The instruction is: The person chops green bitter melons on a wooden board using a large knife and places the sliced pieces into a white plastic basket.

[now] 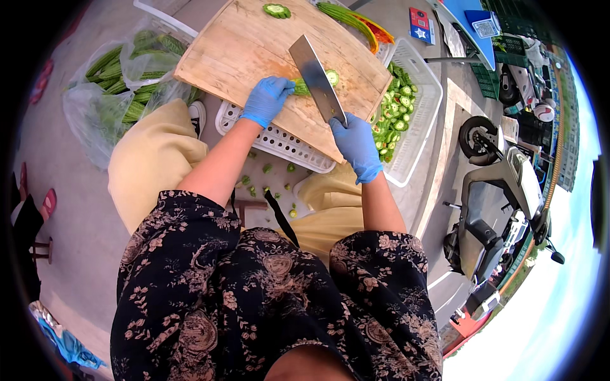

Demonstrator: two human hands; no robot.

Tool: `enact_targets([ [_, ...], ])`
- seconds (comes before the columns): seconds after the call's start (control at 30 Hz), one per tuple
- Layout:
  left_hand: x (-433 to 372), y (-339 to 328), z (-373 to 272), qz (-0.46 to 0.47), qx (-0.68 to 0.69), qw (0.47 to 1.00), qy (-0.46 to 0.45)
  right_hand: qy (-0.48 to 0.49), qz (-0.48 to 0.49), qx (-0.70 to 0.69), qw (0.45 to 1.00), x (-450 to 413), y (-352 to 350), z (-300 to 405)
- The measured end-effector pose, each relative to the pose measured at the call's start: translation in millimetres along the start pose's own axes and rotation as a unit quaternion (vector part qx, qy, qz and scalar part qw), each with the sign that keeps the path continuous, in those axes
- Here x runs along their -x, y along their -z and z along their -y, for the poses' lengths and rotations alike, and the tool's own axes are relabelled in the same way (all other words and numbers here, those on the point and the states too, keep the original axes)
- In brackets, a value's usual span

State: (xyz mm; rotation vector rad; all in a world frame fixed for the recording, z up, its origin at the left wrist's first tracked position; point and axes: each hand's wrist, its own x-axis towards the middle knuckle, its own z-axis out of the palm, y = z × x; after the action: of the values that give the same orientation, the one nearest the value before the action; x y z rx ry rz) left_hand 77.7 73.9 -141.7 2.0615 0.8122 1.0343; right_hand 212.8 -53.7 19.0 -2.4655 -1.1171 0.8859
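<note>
My left hand [267, 97], in a blue disposable glove, holds a piece of ridged green gourd [301, 87] against a wooden cutting board [233, 52]. My gloved right hand [353, 145] grips the handle of a broad cleaver [315, 74]. Its blade stands across the board just right of the gourd and hides part of it. Beyond the blade lies a pale-centred cut slice [332, 77]. Another round slice [276, 10] rests near the board's far edge. To the right, a white plastic basket [413, 164] holds many cut gourd slices [399, 107].
The board rests over a perforated white crate [295, 146]. A split gourd with red-orange pulp [376, 32] lies behind it. Whole gourds fill a clear plastic bag [86, 128] at left. Gourd scraps [267, 168] litter the ground. A scooter [495, 200] stands at right; a person's shoe [49, 202] shows at far left.
</note>
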Motion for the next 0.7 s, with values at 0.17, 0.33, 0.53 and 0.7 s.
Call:
enact_targets([
  [0.17,1,-1,2,0.011,-0.003,1.000,0.004,0.004,0.015,0.087,0.996,-5,0,1],
  [0.33,0,-6,5,0.022,-0.032,0.999,0.014,0.006,0.068,0.127,0.990,-22,0,12],
  [0.53,-21,-11,-4,0.037,-0.027,0.998,0.035,0.048,-0.019,0.135,0.989,-61,-48,-3],
  [0.7,-30,-9,-27,0.048,-0.070,0.996,0.010,0.032,-0.026,0.084,0.996,-60,-40,-16],
])
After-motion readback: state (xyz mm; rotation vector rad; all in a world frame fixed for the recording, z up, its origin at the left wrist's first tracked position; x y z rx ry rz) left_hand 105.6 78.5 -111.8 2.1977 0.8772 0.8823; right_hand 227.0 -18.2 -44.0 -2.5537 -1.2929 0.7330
